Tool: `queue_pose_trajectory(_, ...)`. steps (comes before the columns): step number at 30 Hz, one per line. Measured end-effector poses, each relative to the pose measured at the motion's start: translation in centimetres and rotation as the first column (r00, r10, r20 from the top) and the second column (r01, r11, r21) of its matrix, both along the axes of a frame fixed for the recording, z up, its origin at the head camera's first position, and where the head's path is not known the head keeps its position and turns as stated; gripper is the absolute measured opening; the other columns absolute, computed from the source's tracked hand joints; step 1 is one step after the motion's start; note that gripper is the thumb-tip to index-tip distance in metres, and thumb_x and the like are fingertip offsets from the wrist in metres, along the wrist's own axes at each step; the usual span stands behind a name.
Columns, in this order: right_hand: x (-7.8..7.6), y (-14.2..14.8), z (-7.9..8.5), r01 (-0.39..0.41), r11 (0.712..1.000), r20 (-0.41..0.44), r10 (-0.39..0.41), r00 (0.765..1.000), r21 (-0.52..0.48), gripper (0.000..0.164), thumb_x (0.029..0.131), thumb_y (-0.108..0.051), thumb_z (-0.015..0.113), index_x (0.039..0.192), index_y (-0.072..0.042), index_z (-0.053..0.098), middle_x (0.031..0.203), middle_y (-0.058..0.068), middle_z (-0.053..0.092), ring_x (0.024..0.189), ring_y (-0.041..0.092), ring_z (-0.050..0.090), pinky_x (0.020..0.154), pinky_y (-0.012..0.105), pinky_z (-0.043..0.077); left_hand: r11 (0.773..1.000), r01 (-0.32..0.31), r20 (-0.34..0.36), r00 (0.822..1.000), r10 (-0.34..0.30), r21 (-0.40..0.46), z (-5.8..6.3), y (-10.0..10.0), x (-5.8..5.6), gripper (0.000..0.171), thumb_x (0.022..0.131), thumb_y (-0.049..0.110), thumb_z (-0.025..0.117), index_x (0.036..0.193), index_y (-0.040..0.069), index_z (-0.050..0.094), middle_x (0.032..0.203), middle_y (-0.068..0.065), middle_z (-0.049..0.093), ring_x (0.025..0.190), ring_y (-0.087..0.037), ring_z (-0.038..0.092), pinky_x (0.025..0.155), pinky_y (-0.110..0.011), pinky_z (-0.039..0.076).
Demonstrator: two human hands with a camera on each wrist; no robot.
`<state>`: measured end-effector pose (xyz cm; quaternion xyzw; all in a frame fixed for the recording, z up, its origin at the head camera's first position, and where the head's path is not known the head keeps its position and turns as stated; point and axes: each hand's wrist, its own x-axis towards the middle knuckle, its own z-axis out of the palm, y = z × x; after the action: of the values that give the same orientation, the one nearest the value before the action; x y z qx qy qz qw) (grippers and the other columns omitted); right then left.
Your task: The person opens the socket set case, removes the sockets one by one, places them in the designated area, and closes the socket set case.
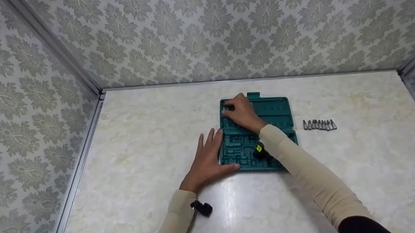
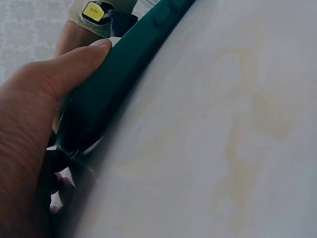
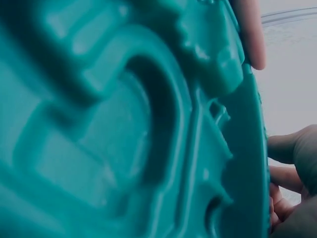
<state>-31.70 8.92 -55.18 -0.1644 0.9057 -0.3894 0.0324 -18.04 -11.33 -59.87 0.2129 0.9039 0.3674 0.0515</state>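
A teal-green moulded plastic tool case (image 1: 241,148) lies unfolded on the table, its two halves full of shaped recesses. My left hand (image 1: 207,160) is spread against its left side, with the fingers along the edge and the thumb (image 2: 81,62) on the near rim. My right hand (image 1: 244,112) reaches over the far half, thumb and fingers bent together at its upper left corner. I cannot tell whether a small piece is between those fingertips. Moulded recesses (image 3: 114,134) of the case fill most of the right wrist view.
Several small silver metal pieces (image 1: 319,125) lie in a row to the right of the case. A latch tab (image 1: 253,95) sticks out from the case's far edge. Patterned walls (image 1: 197,34) border the pale table (image 1: 147,139) at the back and sides.
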Motion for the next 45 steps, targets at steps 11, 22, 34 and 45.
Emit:
queue_pose_trajectory(11, -0.1, -0.3, 0.1, 0.101, 0.985, 0.131, -0.083, 0.988, -0.143, 0.034, 0.106, -0.015, 0.075, 0.137, -0.003, 0.073, 0.138, 0.017, 0.066, 0.129, 0.032, 0.06, 0.117, 0.053, 0.044, 1.0, -0.014, 0.023, 1.0, 0.014, 0.009, 0.0, -0.1, 0.2, 0.131, 0.084, 0.088, 0.069, 0.179, 0.02, 0.011, 0.186, -0.006, 0.009, 0.171, -0.023, -0.003, 0.137, -0.052, -0.001)
queue_pose_trajectory(22, 0.0, -0.7, -1.0, 0.132, 0.984, 0.009, -0.131, 0.991, -0.122, 0.019, 0.108, -0.015, 0.073, 0.122, -0.003, 0.079, 0.123, 0.015, 0.073, 0.117, 0.032, 0.067, 0.113, 0.053, 0.045, 1.0, 0.007, -0.004, 1.0, -0.007, -0.021, 0.2, 0.1, 0.1, 0.131, 0.085, 0.086, 0.069, 0.179, 0.013, 0.012, 0.185, -0.011, 0.011, 0.171, -0.023, 0.001, 0.136, -0.049, -0.008)
queue_pose_trajectory(34, 1.0, 1.2, 0.0, 0.141, 0.885, 0.03, -0.143, 0.989, -0.444, 0.024, 0.107, -0.018, 0.076, 0.124, -0.003, 0.08, 0.123, 0.01, 0.076, 0.112, 0.022, 0.069, 0.101, 0.04, 0.056, 1.0, -0.01, 0.022, 1.0, 0.01, 0.006, 0.2, -0.1, 0.1, 0.132, 0.084, 0.087, 0.07, 0.179, 0.018, 0.011, 0.185, -0.007, 0.011, 0.172, -0.023, -0.002, 0.137, -0.048, -0.006)
queue_pose_trajectory(45, 3.7, 5.8, 1.4, 0.146, 0.901, -0.02, -0.169, 0.985, -0.408, 0.025, 0.106, -0.021, 0.078, 0.122, -0.003, 0.082, 0.122, 0.009, 0.079, 0.112, 0.021, 0.073, 0.097, 0.039, 0.058, 1.0, 0.0, -0.009, 1.0, 0.0, -0.006, -0.1, 0.2, -0.1, 0.132, 0.083, 0.087, 0.07, 0.179, 0.015, 0.013, 0.185, -0.007, 0.014, 0.172, -0.023, 0.001, 0.136, -0.044, -0.011)
